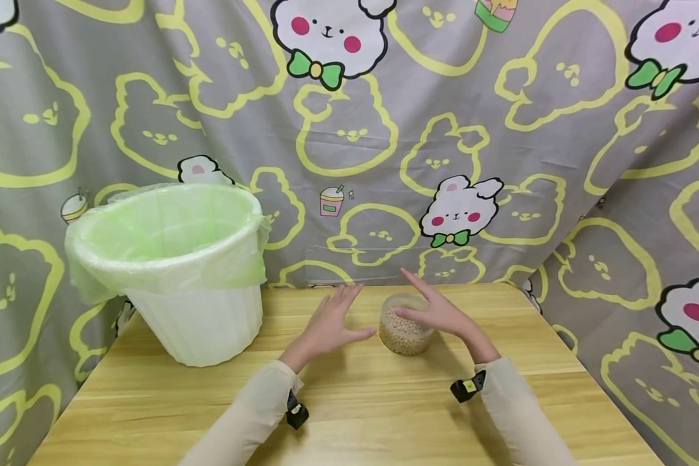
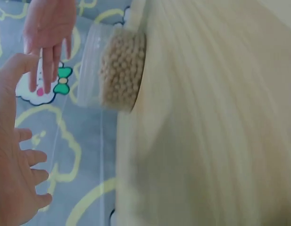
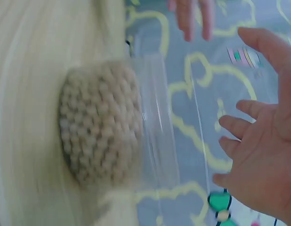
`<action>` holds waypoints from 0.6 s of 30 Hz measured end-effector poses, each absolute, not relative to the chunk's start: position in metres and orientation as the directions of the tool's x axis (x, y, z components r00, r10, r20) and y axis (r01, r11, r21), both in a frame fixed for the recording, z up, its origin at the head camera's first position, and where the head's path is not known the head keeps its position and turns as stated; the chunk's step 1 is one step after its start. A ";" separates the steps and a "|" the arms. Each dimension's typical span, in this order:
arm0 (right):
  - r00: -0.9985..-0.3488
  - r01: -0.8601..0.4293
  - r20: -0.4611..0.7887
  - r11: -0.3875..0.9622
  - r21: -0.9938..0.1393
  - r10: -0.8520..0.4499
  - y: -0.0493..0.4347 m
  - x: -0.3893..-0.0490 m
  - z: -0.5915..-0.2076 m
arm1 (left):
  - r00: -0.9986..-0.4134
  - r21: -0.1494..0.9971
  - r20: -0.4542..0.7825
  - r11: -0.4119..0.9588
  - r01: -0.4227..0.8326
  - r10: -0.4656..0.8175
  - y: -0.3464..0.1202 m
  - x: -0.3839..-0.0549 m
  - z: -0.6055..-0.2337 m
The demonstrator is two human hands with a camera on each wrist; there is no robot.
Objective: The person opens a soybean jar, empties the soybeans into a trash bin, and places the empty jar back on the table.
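In the head view, with 12 o'clock at the top, a clear round plastic container [image 1: 406, 336] stands upright on a pale yellow wooden table [image 1: 373, 414]. It is partly filled with small round beige grains [image 1: 404, 345]. Between 9 and 10 o'clock from it, well apart, stands 1 large white ribbed bin [image 1: 204, 323]. A thin pale green plastic bag [image 1: 239, 268] is folded over its rim, so the lining looks done; the bottom inside is hidden. The bare left hand [image 1: 331, 323] is at 9 o'clock from the container, its thumb spread toward 3 o'clock. The bare right hand [image 1: 443, 314] is at 2 o'clock, its thumb overlapping the container; from this view alone, touching cannot be told.

In the left wrist view, the container appears sideways. The left hand is at 8 o'clock from it, apart, with fingers spread and nothing grasped. The right hand is at 10 o'clock, its fingers straight and released.

In the right wrist view, a gap shows between the right fingertips and the container; the hand, at 3 o'clock, is spread wide and holds nothing. Some left fingers show at 1 o'clock. As judged from here, the 2 hands frame the container without any grip; whether the handling is beginning or finished cannot be told.
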State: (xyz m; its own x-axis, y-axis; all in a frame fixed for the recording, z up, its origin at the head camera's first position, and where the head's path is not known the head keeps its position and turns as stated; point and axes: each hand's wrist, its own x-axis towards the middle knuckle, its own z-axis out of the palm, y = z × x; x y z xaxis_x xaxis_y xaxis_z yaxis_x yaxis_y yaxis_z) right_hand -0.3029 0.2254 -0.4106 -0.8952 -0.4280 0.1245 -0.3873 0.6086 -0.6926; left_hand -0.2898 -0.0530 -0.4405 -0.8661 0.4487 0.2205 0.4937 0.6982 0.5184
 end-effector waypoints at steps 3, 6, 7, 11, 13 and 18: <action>-0.896 -0.333 0.103 0.503 -0.798 -0.431 0.247 -0.307 -0.415 | -0.874 0.633 0.211 0.620 0.464 0.438 -0.039 -0.291 -0.448; -0.878 -0.301 0.103 0.373 -0.878 -0.467 0.266 -0.314 -0.424 | -0.882 0.749 0.187 0.518 0.413 0.432 -0.027 -0.291 -0.456; -0.870 -0.290 0.103 0.329 -0.899 -0.483 0.272 -0.316 -0.428 | -0.883 0.781 0.182 0.482 0.397 0.432 -0.023 -0.291 -0.458; -0.832 -0.238 0.087 0.212 -0.948 -0.548 0.290 -0.323 -0.442 | -0.893 0.891 0.151 0.332 0.309 0.425 -0.012 -0.292 -0.467; -0.815 -0.212 0.080 0.167 -0.963 -0.575 0.297 -0.324 -0.448 | -0.895 0.927 0.138 0.264 0.268 0.424 -0.008 -0.293 -0.471; -0.777 -0.157 0.061 0.099 -0.983 -0.626 0.307 -0.325 -0.463 | -0.900 0.975 0.102 0.135 0.174 0.424 0.002 -0.297 -0.481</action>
State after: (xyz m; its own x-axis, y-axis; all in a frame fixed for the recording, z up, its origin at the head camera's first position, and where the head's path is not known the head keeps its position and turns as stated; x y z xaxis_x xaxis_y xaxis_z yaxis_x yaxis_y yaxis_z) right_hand -0.3245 0.3070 -0.4626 -0.7772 -0.6263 0.0615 -0.1571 0.0985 -0.9827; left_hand -0.2967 0.0020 -0.4808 -0.8999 0.4241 0.1018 0.1742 0.1353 0.9754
